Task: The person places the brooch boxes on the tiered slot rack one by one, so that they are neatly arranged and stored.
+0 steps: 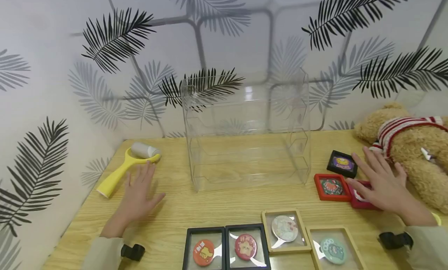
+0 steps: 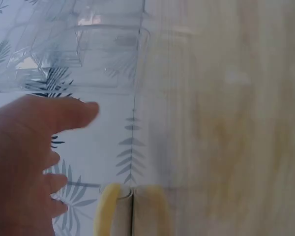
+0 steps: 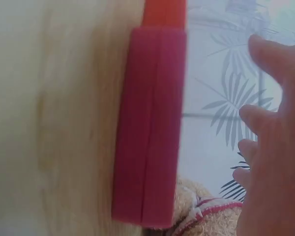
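the yellow lint roller [image 1: 130,160] lies at the left of the bench [image 1: 224,206]; expect it to be light and stiff, best held by the handle. left hand [image 1: 139,194]: fingers spread, holding nothing, just beside the roller. the clear rack [image 1: 245,137] stands at centre; likely slick, so take it by both side walls. in front, two black frames [image 1: 245,227] contain an orange and a red badge; two wood-toned frames [image 1: 266,231] contain a pale and a green badge. further right are a red case [image 1: 332,198], a small black case [image 1: 340,172] and the magenta case [image 3: 150,128], probably rigid; grip opposite edges. right hand [image 1: 385,184]: fingers spread above the magenta case, holding nothing.
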{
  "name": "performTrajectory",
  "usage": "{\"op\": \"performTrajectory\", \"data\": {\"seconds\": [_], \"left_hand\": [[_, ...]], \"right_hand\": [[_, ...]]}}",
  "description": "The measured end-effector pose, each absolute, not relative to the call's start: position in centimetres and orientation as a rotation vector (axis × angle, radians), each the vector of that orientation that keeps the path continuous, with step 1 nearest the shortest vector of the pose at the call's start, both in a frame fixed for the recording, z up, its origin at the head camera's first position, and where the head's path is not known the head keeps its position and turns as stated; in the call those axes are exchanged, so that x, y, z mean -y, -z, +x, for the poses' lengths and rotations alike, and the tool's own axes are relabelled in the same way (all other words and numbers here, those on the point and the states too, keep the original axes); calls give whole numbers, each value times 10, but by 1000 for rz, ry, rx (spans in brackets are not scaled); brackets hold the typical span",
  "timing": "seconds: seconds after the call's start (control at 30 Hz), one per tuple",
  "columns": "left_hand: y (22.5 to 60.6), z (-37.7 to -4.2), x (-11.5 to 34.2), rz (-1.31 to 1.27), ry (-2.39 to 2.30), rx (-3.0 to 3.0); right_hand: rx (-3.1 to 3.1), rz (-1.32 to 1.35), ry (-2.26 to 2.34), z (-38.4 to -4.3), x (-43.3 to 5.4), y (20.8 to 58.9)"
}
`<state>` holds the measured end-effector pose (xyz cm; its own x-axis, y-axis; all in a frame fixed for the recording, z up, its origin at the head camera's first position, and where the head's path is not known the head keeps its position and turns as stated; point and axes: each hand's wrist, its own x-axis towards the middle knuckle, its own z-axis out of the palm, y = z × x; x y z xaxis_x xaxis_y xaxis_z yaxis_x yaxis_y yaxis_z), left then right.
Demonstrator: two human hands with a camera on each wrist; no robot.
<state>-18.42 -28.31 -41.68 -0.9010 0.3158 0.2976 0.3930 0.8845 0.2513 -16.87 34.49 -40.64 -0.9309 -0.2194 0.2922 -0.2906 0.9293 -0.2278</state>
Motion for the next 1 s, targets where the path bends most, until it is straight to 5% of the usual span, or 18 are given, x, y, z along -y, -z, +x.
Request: {"op": "performTrajectory", "data": {"seconds": [1.0], "left_hand": [[424,-199,245,-709,1288,2762]], "right_hand": [[2606,812,-722,-139,-242,380]]}}
